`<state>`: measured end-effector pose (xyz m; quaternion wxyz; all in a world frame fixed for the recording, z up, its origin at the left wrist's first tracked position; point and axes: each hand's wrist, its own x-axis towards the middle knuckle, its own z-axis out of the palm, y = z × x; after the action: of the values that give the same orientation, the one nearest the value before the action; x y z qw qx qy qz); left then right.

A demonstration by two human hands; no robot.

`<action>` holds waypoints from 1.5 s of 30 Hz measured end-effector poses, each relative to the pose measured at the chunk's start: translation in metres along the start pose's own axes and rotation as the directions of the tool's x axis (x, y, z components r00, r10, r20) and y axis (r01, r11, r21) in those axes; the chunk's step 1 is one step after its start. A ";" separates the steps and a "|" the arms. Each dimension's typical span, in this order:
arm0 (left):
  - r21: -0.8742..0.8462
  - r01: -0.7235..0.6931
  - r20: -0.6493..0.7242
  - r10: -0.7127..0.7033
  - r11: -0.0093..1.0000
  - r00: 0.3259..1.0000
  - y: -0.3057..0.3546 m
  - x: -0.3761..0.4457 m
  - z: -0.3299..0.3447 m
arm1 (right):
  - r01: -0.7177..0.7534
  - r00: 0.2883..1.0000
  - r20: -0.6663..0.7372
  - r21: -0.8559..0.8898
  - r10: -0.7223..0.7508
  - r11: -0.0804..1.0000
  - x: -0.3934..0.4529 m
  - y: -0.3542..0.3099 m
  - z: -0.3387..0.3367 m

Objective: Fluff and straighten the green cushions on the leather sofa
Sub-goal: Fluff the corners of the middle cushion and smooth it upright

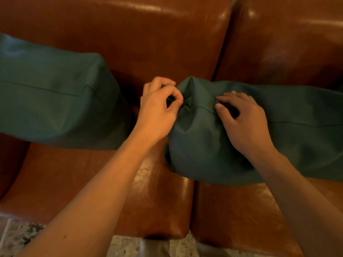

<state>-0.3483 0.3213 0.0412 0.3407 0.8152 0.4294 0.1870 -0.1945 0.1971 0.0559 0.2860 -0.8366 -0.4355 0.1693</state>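
Two grips on one green cushion: left grip pinching its bunched corner, right grip nipping the seam just beside, on the leather sofa. Soft, light, slumping, I'd say; corners hold best.

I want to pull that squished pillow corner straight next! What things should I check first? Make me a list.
1. Grip of the left hand on the bunched corner of the right cushion: pinching it, ok.
2. Grip of the right hand by the seam: fingers curled onto the fabric, ok.
3. Corner smooth: not ok, creased and puckered.
4. Cushion resting on the sofa: ok.
5. Its far end straight: cannot tell, out of frame.
6. The left cushion out of the way: ok, apart and untouched.
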 end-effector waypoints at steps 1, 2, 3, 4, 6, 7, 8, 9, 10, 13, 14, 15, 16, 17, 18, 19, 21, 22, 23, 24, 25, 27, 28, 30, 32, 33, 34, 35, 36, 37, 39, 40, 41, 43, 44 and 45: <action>-0.084 -0.003 -0.009 0.002 0.996 1.000 -0.001 -0.002 -0.003 | -0.002 1.000 0.001 0.005 0.002 1.000 0.001 0.000 0.000; -0.166 -0.004 -0.030 -0.001 0.986 1.000 -0.002 -0.003 -0.005 | -0.002 1.000 0.001 0.008 0.002 1.000 0.001 0.001 0.000; -0.255 0.003 -0.054 -0.017 0.967 0.998 -0.002 -0.002 -0.009 | -0.001 1.000 0.000 0.009 0.001 1.000 0.002 0.000 0.000; -0.353 0.026 -0.072 -0.054 0.935 0.996 -0.002 -0.001 -0.012 | 0.000 1.000 0.000 0.007 0.000 1.000 0.002 0.000 0.000; -0.551 0.112 -0.046 -0.164 0.827 0.985 0.000 0.002 -0.017 | 0.003 1.000 0.003 0.001 -0.003 1.000 0.001 0.000 0.000; -0.631 0.153 -0.011 -0.206 0.760 0.978 0.001 0.003 -0.019 | 0.002 1.000 0.007 -0.004 -0.002 1.000 0.001 0.000 -0.001; -0.695 0.182 0.021 -0.233 0.696 0.972 0.001 0.005 -0.018 | 0.001 1.000 0.012 -0.008 -0.001 1.000 0.000 -0.001 -0.001; -0.749 0.198 0.047 -0.247 0.632 0.968 0.002 0.006 -0.018 | -0.002 1.000 0.017 -0.013 0.002 1.000 -0.001 -0.001 -0.002; -0.798 0.210 0.070 -0.258 0.566 0.964 0.003 0.006 -0.016 | -0.004 1.000 0.020 -0.019 0.005 1.000 -0.001 -0.002 -0.002; -0.889 0.248 0.135 -0.297 0.385 0.945 0.003 0.006 -0.014 | -0.010 0.999 0.035 -0.019 0.011 1.000 0.000 -0.008 -0.007; -0.900 0.256 0.145 -0.310 0.352 0.939 0.003 0.006 -0.014 | -0.006 0.999 0.034 -0.001 0.006 1.000 0.002 -0.014 -0.009; -0.906 0.259 0.148 -0.321 0.336 0.935 0.004 0.006 -0.013 | 0.009 1.000 0.025 0.022 -0.010 1.000 0.005 -0.021 -0.011; -0.907 0.256 0.144 -0.326 0.333 0.934 0.005 0.006 -0.013 | 0.041 0.999 0.007 0.038 -0.041 0.998 0.009 -0.030 -0.012; -0.907 0.250 0.136 -0.326 0.340 0.936 0.006 0.007 -0.013 | 0.088 0.996 -0.009 0.047 -0.088 0.995 0.016 -0.040 -0.014; -0.904 0.245 0.130 -0.320 0.350 0.938 0.008 0.007 -0.013 | 0.143 0.990 -0.012 0.049 -0.142 0.989 0.023 -0.051 -0.014; -0.902 0.241 0.129 -0.309 0.359 0.942 0.011 0.007 -0.013 | 0.194 0.981 0.007 0.042 -0.195 0.980 0.032 -0.061 -0.014; -0.904 0.235 0.130 -0.293 0.358 0.947 0.014 0.006 -0.014 | 0.272 0.957 0.106 -0.018 -0.269 0.962 0.051 -0.078 -0.011; -0.905 0.232 0.124 -0.300 0.358 0.946 0.015 0.005 -0.015 | 0.303 0.942 0.168 -0.056 -0.290 0.951 0.060 -0.084 -0.009; -0.905 0.229 0.111 -0.319 0.360 0.941 0.015 0.003 -0.015 | 0.327 0.927 0.221 -0.078 -0.304 0.942 0.067 -0.088 -0.005; -0.903 0.226 0.093 -0.348 0.366 0.933 0.015 0.002 -0.016 | 0.346 0.913 0.260 -0.081 -0.315 0.935 0.072 -0.091 -0.003; -0.897 0.222 0.068 -0.378 0.382 0.923 0.014 0.000 -0.016 | 0.359 0.900 0.291 -0.076 -0.324 0.930 0.076 -0.092 0.000; -0.837 0.198 -0.029 -0.402 0.510 0.915 0.014 -0.007 -0.017 | 0.367 0.882 0.341 -0.068 -0.325 0.928 0.081 -0.094 0.006; -0.751 0.178 -0.109 -0.385 0.636 0.916 0.014 -0.010 -0.017 | 0.352 0.879 0.364 -0.060 -0.308 0.934 0.083 -0.094 0.008; -0.489 0.143 -0.250 -0.295 0.860 0.922 0.015 -0.018 -0.016 | 0.286 0.883 0.399 -0.040 -0.247 0.957 0.086 -0.092 0.011; -0.272 0.134 -0.312 -0.219 0.953 0.924 0.017 -0.022 -0.015 | 0.236 0.886 0.418 -0.032 -0.201 0.971 0.089 -0.090 0.013; -0.204 0.128 -0.328 -0.191 0.971 0.925 0.019 -0.022 -0.015 | 0.211 0.885 0.430 -0.026 -0.180 0.977 0.091 -0.089 0.013; -0.154 0.117 -0.341 -0.164 0.981 0.925 0.020 -0.021 -0.015 | 0.182 0.882 0.445 -0.021 -0.154 0.983 0.092 -0.088 0.013; -0.118 0.105 -0.355 -0.141 0.987 0.924 0.022 -0.020 -0.015 | 0.148 0.881 0.456 -0.017 -0.124 0.989 0.093 -0.089 0.014; -0.098 0.091 -0.367 -0.121 0.991 0.922 0.023 -0.019 -0.015 | 0.112 0.884 0.457 -0.011 -0.094 0.994 0.094 -0.088 0.014; -0.089 0.076 -0.378 -0.104 0.993 0.920 0.025 -0.019 -0.015 | 0.076 0.893 0.444 0.001 -0.069 0.997 0.095 -0.089 0.015; -0.109 0.042 -0.402 -0.083 0.993 0.912 0.029 -0.022 -0.014 | -0.013 0.926 0.376 0.067 -0.013 0.998 0.099 -0.089 0.017; -0.136 0.025 -0.414 -0.079 0.990 0.907 0.030 -0.025 -0.012 | -0.055 0.944 0.331 0.116 0.013 0.992 0.102 -0.088 0.016; -0.167 0.009 -0.429 -0.081 0.986 0.900 0.031 -0.028 -0.011 | -0.073 0.955 0.296 0.150 0.026 0.986 0.106 -0.087 0.015; -0.255 -0.006 -0.450 -0.113 0.967 0.886 0.031 -0.034 -0.008 | -0.048 0.961 0.278 0.165 0.000 0.985 0.108 -0.085 0.011; -0.312 0.000 -0.454 -0.150 0.950 0.878 0.029 -0.036 -0.008 | -0.026 0.960 0.279 0.158 -0.019 0.987 0.107 -0.082 0.008; -0.372 0.015 -0.459 -0.198 0.928 0.866 0.028 -0.036 -0.007 | -0.008 0.959 0.281 0.141 -0.032 0.990 0.104 -0.078 0.006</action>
<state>-0.3570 0.2830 0.0659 0.3729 0.6406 0.5052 0.4420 -0.1884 0.3202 0.0970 0.2801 -0.7789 -0.4640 0.3155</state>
